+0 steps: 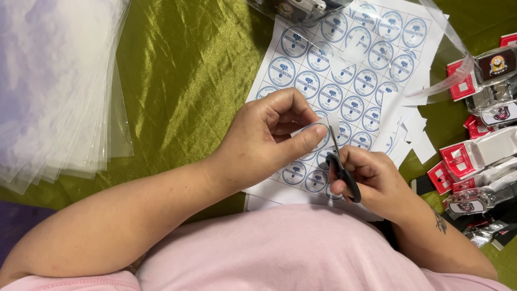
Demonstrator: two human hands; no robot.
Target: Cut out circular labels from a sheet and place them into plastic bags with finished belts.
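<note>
A: What is being cut?

B: A round blue-and-white sticker [315,136], pinched between left thumb and fingers [301,141] of the left hand [264,141]. The right hand [371,180], at its 4 o'clock, grips black scissors [340,167], blades against the sticker's edge.

A: Any risk?

B: I'd judge the blades could nick the printed ring or the thumb, being so close. The sticker sheet [350,81] lies at 12 o'clock on the green-draped worktop [183,70]; clear bags [54,91] at 9.

Desk: covered in shiny olive-green cloth [177,81].
Left: stack of clear plastic bags [54,86] — fanned out.
Middle: sheet of round blue stickers [344,81], white paper scraps [412,132] beside it.
Right: red-and-white small packages [476,156] — heaped.
</note>
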